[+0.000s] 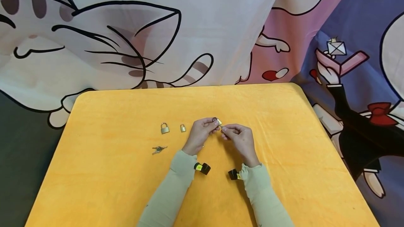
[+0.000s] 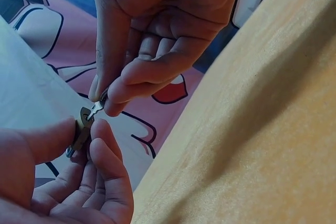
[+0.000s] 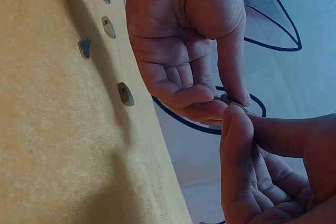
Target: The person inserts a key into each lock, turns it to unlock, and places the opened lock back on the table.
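Note:
Above the yellow table, my left hand (image 1: 202, 132) grips a small brass padlock (image 2: 80, 132) between thumb and fingers, its keyhole end facing my right hand (image 1: 242, 141). Thumb and forefinger of the right hand pinch a silver key (image 2: 97, 107). The key's tip meets the padlock's keyhole end; how deep it sits I cannot tell. In the right wrist view, fingers mostly hide both things. To the left on the table stand a larger padlock (image 1: 165, 130) and a smaller padlock (image 1: 183, 129), with a bunch of keys (image 1: 159, 149) nearer to me.
The yellow table (image 1: 120, 185) has rounded far corners. A cloth with cartoon prints (image 1: 221, 27) hangs behind it. In the right wrist view, another small metal piece (image 3: 125, 94) lies on the table, near the left hand. Each wrist carries a small black camera (image 1: 205, 168).

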The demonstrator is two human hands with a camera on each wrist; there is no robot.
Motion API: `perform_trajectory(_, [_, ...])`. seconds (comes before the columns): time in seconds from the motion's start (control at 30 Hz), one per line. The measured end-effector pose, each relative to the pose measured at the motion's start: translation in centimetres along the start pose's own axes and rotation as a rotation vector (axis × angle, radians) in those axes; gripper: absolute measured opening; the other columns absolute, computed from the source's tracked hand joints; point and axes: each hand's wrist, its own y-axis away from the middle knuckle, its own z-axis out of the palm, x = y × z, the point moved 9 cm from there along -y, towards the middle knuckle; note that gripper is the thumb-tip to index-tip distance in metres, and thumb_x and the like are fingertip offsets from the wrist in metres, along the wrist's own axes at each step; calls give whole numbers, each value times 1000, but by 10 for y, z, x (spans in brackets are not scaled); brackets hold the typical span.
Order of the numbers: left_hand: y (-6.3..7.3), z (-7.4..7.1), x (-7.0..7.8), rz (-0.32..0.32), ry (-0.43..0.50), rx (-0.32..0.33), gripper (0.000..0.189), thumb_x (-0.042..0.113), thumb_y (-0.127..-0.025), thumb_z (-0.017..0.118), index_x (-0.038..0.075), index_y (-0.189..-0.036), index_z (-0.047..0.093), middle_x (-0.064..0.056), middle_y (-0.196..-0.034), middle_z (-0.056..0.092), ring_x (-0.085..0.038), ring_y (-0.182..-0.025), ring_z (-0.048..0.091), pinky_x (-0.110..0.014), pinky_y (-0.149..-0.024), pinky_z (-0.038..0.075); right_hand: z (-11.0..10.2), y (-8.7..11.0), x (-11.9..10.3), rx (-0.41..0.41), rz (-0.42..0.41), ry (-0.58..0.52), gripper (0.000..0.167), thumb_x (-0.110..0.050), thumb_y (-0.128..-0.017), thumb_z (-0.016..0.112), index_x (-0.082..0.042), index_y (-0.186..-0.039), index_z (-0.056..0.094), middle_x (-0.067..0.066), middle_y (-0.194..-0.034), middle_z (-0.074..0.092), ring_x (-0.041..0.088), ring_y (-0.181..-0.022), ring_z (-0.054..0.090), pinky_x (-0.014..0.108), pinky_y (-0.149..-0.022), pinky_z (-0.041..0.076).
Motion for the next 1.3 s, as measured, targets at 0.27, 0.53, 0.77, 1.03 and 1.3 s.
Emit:
perform_trajectory(0.27, [2,0,3,13,-17,5,24,10,-99,65,-9,-114,68,-11,-95,71,-17,-85,68,-46,-88,53,2,0,0,0,6,-14,18,-6,-93,73,10,-102,72,26,-91,73,37,-79,73,35,-71,60])
perform_trajectory(0.53, [2,0,4,24,-2,11,22,8,-99,65,-9,-112,68,-10,-94,70,-15,-83,68,-43,-85,53,3,0,-1,2,9,-57,15,-1,-92,72,11,-101,71,25,-90,73,41,-80,72,38,-72,60])
perform_trajectory(0.77, [4,0,7,31,-13,1,24,8,-99,65,-10,-113,68,-12,-96,71,-16,-83,68,-49,-89,53,4,1,-1,-3,-3,-56,17,-3,-92,73,11,-100,71,29,-91,71,41,-79,72,36,-71,60])
perform_trajectory(1.03, [5,1,7,25,-16,-8,24,8,-99,64,-10,-114,68,-10,-94,71,-15,-83,68,-56,-94,50,3,2,-3,4,-24,-49,17,-2,-91,73,12,-100,71,27,-88,72,37,-76,73,35,-69,60])
perform_trajectory(1.3, [7,1,11,34,-38,-1,24,9,-99,65,-10,-113,68,-14,-95,72,-16,-82,69,-55,-92,51,5,1,-4,7,-29,-46,15,1,-91,72,14,-99,70,31,-89,71,35,-73,73,33,-68,60])
